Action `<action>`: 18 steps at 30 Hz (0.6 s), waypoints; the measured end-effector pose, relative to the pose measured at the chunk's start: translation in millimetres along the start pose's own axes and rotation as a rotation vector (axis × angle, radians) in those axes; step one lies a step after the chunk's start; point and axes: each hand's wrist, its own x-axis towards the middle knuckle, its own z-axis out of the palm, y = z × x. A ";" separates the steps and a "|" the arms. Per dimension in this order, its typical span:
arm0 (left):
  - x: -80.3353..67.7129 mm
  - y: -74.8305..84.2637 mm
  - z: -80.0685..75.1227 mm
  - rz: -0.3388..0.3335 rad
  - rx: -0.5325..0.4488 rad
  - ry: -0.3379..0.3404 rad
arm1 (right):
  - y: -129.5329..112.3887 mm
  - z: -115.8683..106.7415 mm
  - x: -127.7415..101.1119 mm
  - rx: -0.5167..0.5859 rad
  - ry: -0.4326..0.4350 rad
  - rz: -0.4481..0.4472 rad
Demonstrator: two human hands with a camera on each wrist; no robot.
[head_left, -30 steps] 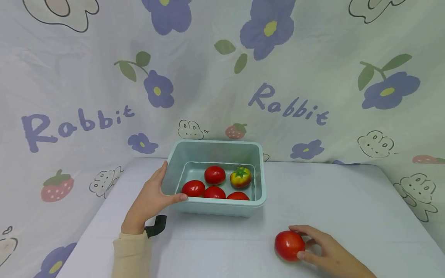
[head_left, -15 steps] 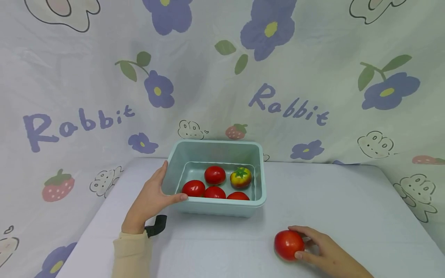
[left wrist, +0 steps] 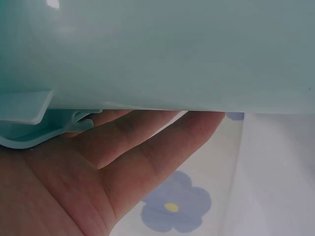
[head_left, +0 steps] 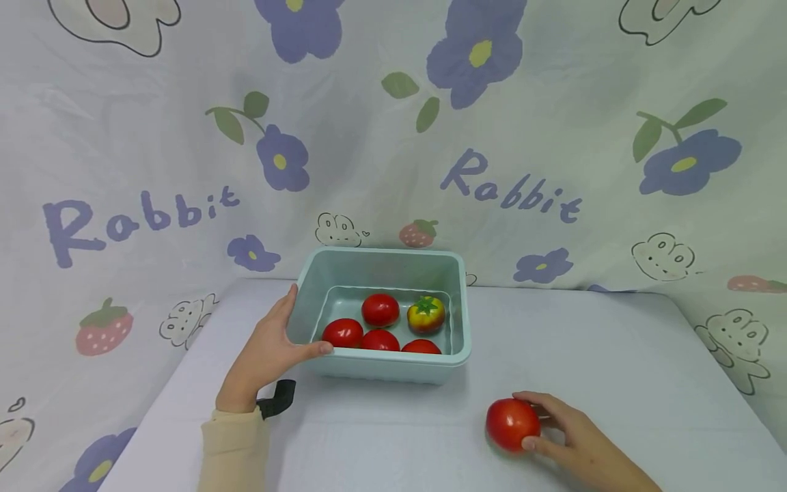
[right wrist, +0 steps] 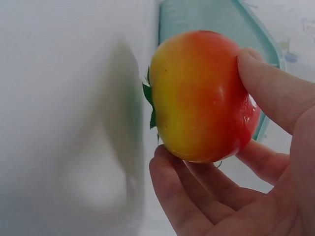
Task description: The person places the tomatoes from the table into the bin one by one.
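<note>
My left hand (head_left: 264,352) holds the left end of a pale teal plastic box (head_left: 393,369), with the thumb over its front rim and the fingers along its outer left side. In the left wrist view the fingertips pass out of sight behind the box wall (left wrist: 187,54). My right hand (head_left: 574,437) grips a red tomato (head_left: 512,425) between thumb and fingers, to the right of the box and nearer me. The right wrist view shows the tomato's yellow underside (right wrist: 184,98) and green leaves, slightly off the table, its shadow beside it.
Inside the box lie several red tomatoes (head_left: 380,310) and one with its yellow, leafy side (head_left: 425,314) up. A white cloth covers the table (head_left: 369,437). Behind the box hangs a printed curtain (head_left: 369,137). A black strap (head_left: 278,400) sits at my left wrist.
My right hand has raised the tomato a little, so it stands slightly higher in the head view. The left hand and the box have stayed in place.
</note>
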 end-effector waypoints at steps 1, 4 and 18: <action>0.0 -0.2 0.1 -0.002 0.001 -0.001 | -0.3 -0.4 -0.3 -0.003 0.010 -0.015; 0.1 -0.1 0.0 -0.008 0.005 -0.003 | -3.0 -1.5 -1.0 -0.006 0.039 -0.051; 0.3 -0.7 0.8 -0.015 -0.015 -0.003 | -19.5 -6.9 1.8 -0.097 0.255 -0.276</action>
